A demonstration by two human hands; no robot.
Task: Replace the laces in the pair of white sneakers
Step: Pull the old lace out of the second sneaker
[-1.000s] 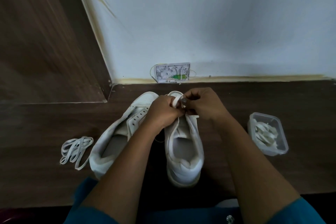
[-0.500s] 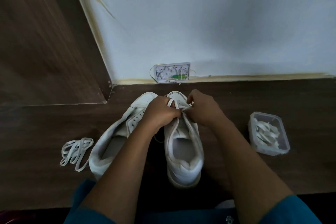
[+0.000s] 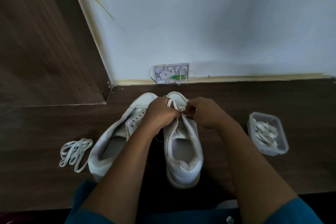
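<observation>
Your left hand [image 3: 160, 113] and right hand [image 3: 204, 113] meet with fingers curled over the eyelets of the upright white low-top sneaker [image 3: 182, 152]. Both pinch its flat white lace [image 3: 171, 103], which loops above the toe. That shoe stands on the dark wood-grain surface [image 3: 36, 178] at 6 o'clock from the small white wall box [image 3: 171, 73], its long axis running 6 to 12, toe at 12, heel toward you. The second white sneaker [image 3: 111, 143] leans just beside it at 9 o'clock with its toe toward 1, a loose bundle of white laces [image 3: 76, 151] lies farther out at 9, and a clear plastic tub of laces [image 3: 267, 132] sits at 3 o'clock.
</observation>
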